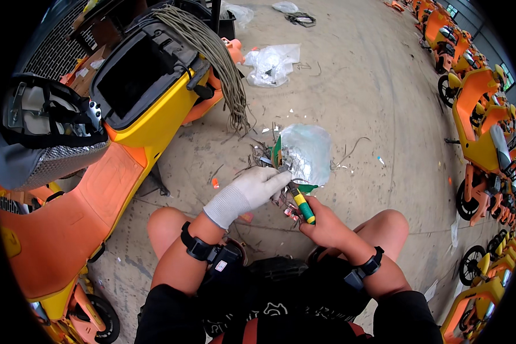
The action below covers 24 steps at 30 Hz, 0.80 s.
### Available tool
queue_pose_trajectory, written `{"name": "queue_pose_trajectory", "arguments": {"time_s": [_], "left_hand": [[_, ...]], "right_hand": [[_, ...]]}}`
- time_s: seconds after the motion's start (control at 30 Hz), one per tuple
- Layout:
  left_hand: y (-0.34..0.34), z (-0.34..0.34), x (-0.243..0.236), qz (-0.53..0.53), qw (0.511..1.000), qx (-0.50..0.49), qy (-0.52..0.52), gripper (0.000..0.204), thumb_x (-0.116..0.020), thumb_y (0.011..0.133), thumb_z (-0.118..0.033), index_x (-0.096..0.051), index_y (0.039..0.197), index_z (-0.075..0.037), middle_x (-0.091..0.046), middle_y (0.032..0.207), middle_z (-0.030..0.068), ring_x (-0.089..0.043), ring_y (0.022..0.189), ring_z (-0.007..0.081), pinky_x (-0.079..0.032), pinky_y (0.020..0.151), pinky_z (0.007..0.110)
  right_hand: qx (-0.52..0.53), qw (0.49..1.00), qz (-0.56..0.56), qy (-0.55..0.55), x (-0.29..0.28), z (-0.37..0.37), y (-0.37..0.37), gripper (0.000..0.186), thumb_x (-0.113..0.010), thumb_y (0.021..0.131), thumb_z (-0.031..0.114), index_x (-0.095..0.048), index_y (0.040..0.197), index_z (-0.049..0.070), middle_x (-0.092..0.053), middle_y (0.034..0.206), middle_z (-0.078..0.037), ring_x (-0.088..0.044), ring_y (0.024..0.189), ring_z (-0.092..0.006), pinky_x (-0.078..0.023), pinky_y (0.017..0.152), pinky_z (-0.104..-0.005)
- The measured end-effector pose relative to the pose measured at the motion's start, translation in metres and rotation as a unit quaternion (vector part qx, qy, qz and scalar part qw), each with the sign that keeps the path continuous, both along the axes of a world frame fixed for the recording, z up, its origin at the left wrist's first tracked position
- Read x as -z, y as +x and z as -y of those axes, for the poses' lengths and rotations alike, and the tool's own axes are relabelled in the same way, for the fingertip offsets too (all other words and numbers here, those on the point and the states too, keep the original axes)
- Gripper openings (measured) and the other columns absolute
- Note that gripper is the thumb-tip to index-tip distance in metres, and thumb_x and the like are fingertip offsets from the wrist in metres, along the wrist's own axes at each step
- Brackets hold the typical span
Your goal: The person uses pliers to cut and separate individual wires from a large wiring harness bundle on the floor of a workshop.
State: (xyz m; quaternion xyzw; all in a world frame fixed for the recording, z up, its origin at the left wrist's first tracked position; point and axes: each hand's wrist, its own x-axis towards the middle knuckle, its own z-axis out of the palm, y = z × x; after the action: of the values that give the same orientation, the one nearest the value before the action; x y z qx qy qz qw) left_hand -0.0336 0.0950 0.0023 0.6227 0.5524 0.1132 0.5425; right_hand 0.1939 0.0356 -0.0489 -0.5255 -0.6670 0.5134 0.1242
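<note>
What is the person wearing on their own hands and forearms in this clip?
The left hand wears a white knitted glove with a ribbed cuff; the right hand is bare. Each wrist carries a black strap with a small black device. No sleeves cover the forearms.

Left hand (247, 194) wearing a white knit glove; right hand (325, 225) showing bare. Tool handle (304, 207) showing yellow and green bands with a black tip. Crumpled bag (307, 150) glinting silvery grey, a green strip (277, 152) showing at its left edge. Scooter body (155, 117) showing yellow above, orange along the deck (69, 229); open compartment (135, 71) reading black inside. Cable bundle (215, 54) hanging olive-grey. Helmet (43, 135) showing grey with a perforated dotted pattern and black straps. Wrist bands (198, 247) showing black. Shorts (281, 312) showing black with white print. Floor (372, 86) lying pale grey concrete, mottled. Parked scooters (479, 114) at right showing orange and yellow, with black tyres.
</note>
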Motion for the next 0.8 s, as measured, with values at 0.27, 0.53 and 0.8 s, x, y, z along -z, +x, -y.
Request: {"name": "queue_pose_trajectory", "arguments": {"time_s": [0.27,0.53,0.8], "left_hand": [[-0.014,-0.001,0.008,0.161,0.974,0.070,-0.143,0.035,-0.047,0.099,-0.032,-0.062,0.101,-0.001,-0.054,0.069,0.0009,-0.044,0.051,0.0090,-0.038,0.045,0.026],[-0.006,0.013,0.014,0.312,0.906,-0.013,-0.286,0.031,-0.049,0.098,-0.025,-0.062,0.101,0.003,-0.058,0.066,0.0044,-0.049,0.048,0.0126,-0.037,0.043,0.026],[-0.002,0.029,0.020,0.483,0.806,-0.046,-0.339,0.032,-0.050,0.098,-0.025,-0.063,0.101,0.005,-0.064,0.067,0.0083,-0.050,0.044,0.0121,-0.033,0.040,0.022]], "right_hand": [[-0.021,0.998,0.001,-0.053,-0.013,0.001,0.000,0.058,-0.063,0.081,0.013,-0.044,0.135,0.004,-0.066,0.109,-0.015,-0.063,0.099,-0.0339,-0.048,0.089,-0.0408],[-0.007,0.953,-0.197,-0.228,-0.009,0.002,0.007,0.058,-0.053,0.085,-0.004,-0.041,0.140,0.010,-0.053,0.121,-0.007,-0.058,0.105,-0.0185,-0.056,0.071,-0.0313],[-0.010,0.950,-0.211,-0.229,-0.018,0.003,0.005,0.055,-0.053,0.083,-0.008,-0.044,0.135,0.010,-0.053,0.113,-0.003,-0.057,0.100,-0.0144,-0.052,0.068,-0.0269]]}}
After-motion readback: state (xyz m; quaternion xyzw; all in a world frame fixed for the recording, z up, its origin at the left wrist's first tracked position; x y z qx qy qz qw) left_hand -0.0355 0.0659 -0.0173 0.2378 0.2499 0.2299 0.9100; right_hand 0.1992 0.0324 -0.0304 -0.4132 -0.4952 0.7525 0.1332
